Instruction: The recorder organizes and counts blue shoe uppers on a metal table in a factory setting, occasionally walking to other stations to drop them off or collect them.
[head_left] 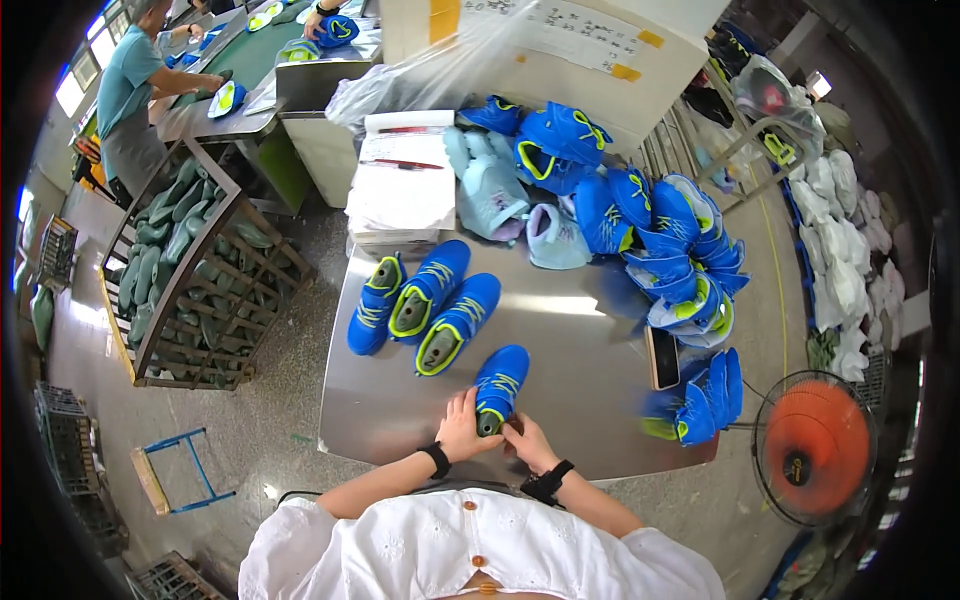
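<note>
A blue shoe [503, 374] with lime-green laces and collar lies at the near edge of the metal table, toe pointing away from me, with a dark green shoe last inside. My left hand [461, 426] is closed along the left side of its heel. At the right of the heel, my right hand [531, 443] grips the collar edge with bent fingers; the fingertips are partly hidden. Just beyond, to the left, three similar shoes stand side by side: a left one [376, 305], a middle one [430, 288] and a right one [459, 323], with lasts showing inside at least two.
Blue shoe uppers [660, 235] pile along the table's far right, beside pale blue uppers [495, 190]. A phone [662, 357] lies near more uppers [712, 398]. Papers [402, 185] sit back left. An orange fan [815, 448] stands right; a crate [232, 210] of lasts stands left.
</note>
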